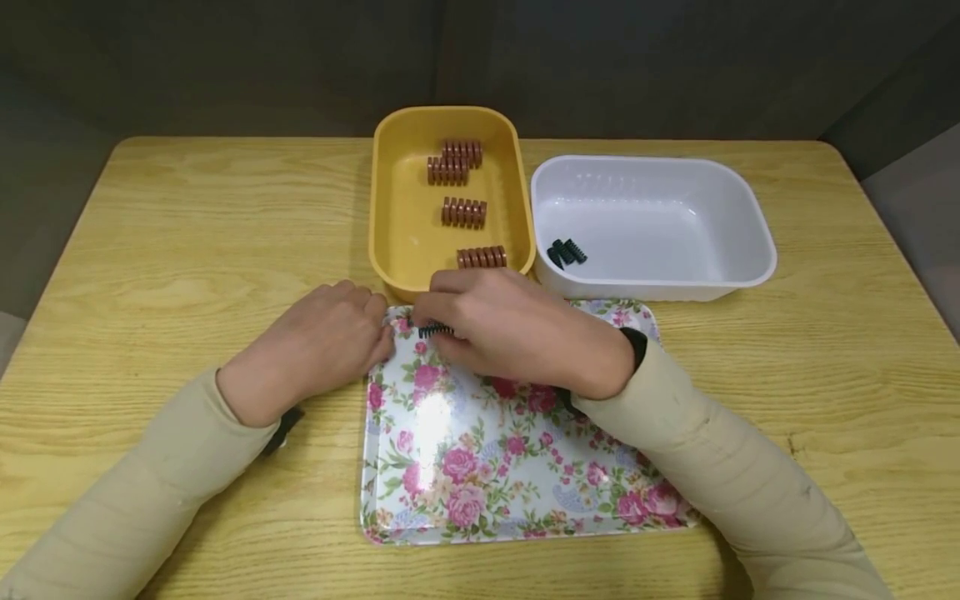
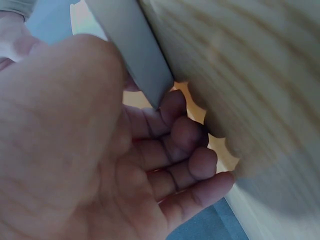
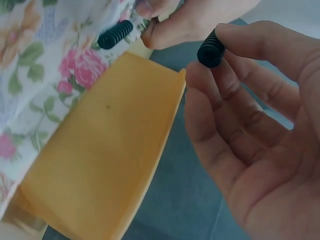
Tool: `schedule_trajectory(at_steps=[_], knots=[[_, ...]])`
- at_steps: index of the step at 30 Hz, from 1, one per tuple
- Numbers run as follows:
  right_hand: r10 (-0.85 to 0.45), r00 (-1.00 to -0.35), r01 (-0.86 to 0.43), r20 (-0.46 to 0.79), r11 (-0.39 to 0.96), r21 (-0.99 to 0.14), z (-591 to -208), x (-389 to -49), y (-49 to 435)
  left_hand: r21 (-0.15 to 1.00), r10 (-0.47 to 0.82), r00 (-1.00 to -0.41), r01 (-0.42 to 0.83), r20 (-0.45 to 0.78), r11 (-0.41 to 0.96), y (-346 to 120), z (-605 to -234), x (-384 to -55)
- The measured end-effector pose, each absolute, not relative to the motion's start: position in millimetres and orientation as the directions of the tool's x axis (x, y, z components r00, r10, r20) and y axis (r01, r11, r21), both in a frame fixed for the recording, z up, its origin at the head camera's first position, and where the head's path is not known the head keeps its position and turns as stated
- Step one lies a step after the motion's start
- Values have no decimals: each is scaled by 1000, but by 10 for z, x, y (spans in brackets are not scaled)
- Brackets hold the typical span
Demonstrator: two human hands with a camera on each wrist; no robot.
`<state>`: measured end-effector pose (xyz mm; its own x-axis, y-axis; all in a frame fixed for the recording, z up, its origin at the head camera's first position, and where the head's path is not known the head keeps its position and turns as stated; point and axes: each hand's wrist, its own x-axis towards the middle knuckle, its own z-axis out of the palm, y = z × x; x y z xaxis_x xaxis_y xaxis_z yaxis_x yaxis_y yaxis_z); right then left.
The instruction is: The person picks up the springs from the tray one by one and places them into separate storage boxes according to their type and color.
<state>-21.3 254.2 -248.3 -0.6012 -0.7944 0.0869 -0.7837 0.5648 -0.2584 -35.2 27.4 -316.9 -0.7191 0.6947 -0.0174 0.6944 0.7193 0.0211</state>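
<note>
My right hand [image 1: 517, 329] is over the floral tray [image 1: 517, 467], near its far left corner. Its thumb and fingertips pinch a small dark coil spring [image 3: 211, 50]. Another dark spring [image 3: 116, 34] lies on the tray close to the left hand. My left hand [image 1: 322, 337] is at the tray's left edge, fingers curled down at the table. In the left wrist view the tray's pale rim [image 2: 135, 50] runs between the thumb side and the curled fingers [image 2: 187, 132]; the thumb tip is hidden there. The right wrist view shows that thumb over the rim.
A yellow bin [image 1: 378, 192] behind the tray holds several thick reddish-brown springs [image 1: 463, 212]. To its right, a white bin [image 1: 757, 225] has a few dark springs [image 1: 566, 252] in its near left corner. All stand on a wood-grain table [image 1: 195, 250], with a dark partition behind it.
</note>
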Motion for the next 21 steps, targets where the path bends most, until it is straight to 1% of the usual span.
schedule_trajectory(at_steps=[5,16,21], knots=[[-777,-620,-774,105,585,-240,-2422,-232,2590,28,703,-711,702,-26,711,280,-3161,-353],[-735,-672,-721,93,620,-309,-2321,-277,2687,36,707,-707,706,-16,707,275,-3172,-356],[-723,-681,-720,113,634,-282,-2269,-304,2734,35,701,-713,700,-19,713,278,-3169,-353]])
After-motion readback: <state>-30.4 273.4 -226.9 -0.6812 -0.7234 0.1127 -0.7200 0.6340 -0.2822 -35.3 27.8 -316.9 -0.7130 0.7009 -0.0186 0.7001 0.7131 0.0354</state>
